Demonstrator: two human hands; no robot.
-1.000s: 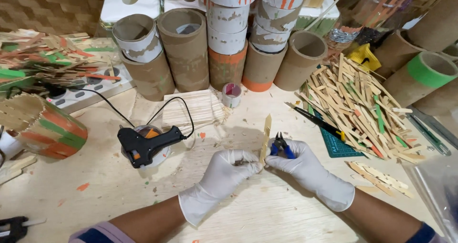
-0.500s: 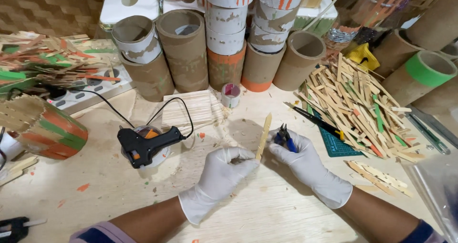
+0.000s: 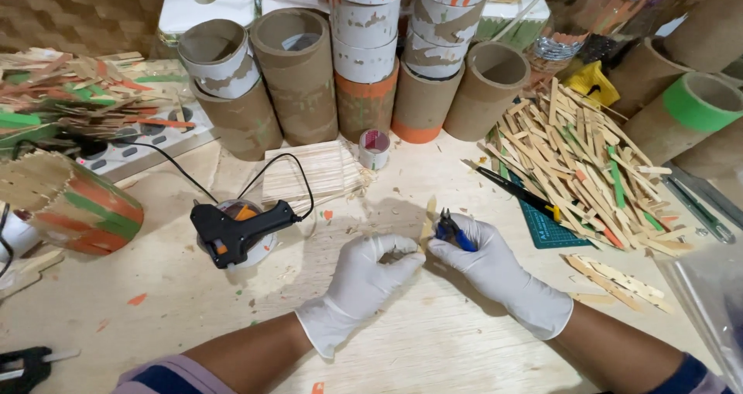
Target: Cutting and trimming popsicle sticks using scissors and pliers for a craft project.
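1. Gloves, white, cover both hands low on the wooden counter (image 3: 433, 347).
2. Left hand (image 3: 364, 274) is pinched closed on a flat wooden stick (image 3: 426, 222), which stands nearly upright between the two hands.
3. Right hand (image 3: 491, 266) is wrapped tight around blue-handled cutters (image 3: 451, 230), their tip just beside the stick.
4. Left of them, a black glue gun (image 3: 236, 230) rests on a small round dish.
5. Right of them, a heap of loose sticks (image 3: 580, 158) spreads over a green cutting mat (image 3: 546, 227).
6. Farthest back, cardboard tubes (image 3: 298, 73) stand in a row.
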